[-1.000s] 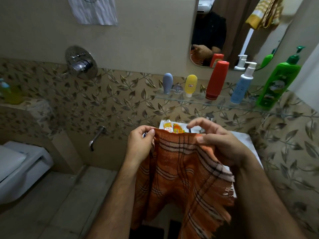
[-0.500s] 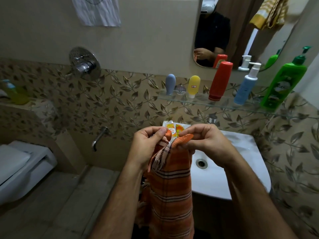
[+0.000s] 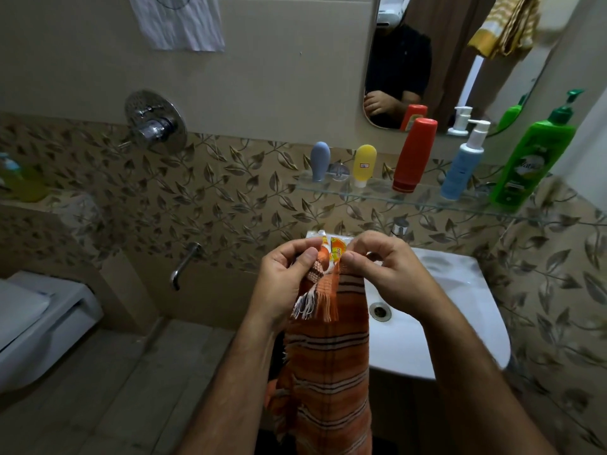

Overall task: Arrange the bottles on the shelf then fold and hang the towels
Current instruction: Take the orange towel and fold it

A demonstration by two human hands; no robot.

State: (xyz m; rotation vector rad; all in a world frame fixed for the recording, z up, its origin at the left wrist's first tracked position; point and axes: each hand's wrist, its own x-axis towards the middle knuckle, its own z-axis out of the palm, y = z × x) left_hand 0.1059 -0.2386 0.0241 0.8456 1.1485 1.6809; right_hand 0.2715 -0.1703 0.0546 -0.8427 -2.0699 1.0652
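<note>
Orange striped towel (image 3: 328,356) hanging folded lengthwise before the washbasin's (image 3: 460,323) left edge, top corners pinched together by left hand (image 3: 285,284) and right hand (image 3: 384,277). Five bottles upright along the glass shelf (image 3: 377,197); green pump bottle (image 3: 532,156) at its right end.

Towel (image 3: 328,372) bottom cut off by lower edge

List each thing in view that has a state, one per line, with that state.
orange striped towel: folded lengthwise, hanging from both hands
left hand: pinches the towel's top corner
right hand: pinches the towel's top edge
red bottle: upside down on glass shelf
yellow bottle: cap down
grey bottle: upright
blue pump bottle: upright
green pump bottle: upright
sink: dry, drain open
</note>
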